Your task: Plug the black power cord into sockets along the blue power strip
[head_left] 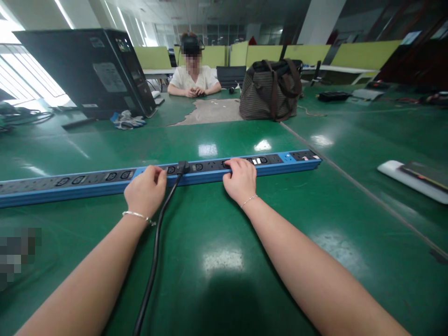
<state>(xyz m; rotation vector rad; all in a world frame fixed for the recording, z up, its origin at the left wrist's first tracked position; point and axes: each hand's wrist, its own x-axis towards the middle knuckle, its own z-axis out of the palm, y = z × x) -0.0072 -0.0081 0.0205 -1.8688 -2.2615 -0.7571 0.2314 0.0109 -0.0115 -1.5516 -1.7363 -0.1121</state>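
Note:
A long blue power strip (pixel 206 178) with black sockets runs across the green table in front of me. My left hand (pixel 146 189) rests at its near edge, fingers curled over the top and closed on it. Further right, my right hand (pixel 241 179) grips the same strip, thumb on the near side and fingers over the sockets. Between the hands, a black plug (pixel 183 166) sits in one socket, nearer my left hand. Its thick black cable (pixel 156 252) hangs toward me and leaves the view at the bottom. My fingertips are partly hidden behind the hands.
A black computer case (pixel 101 74) stands back left, with a work glove (pixel 128 120) beside it. Across the table sits a person (pixel 194 79) with hands together. A brown striped bag (pixel 268 91) is at the back; a white device (pixel 413 179) lies right.

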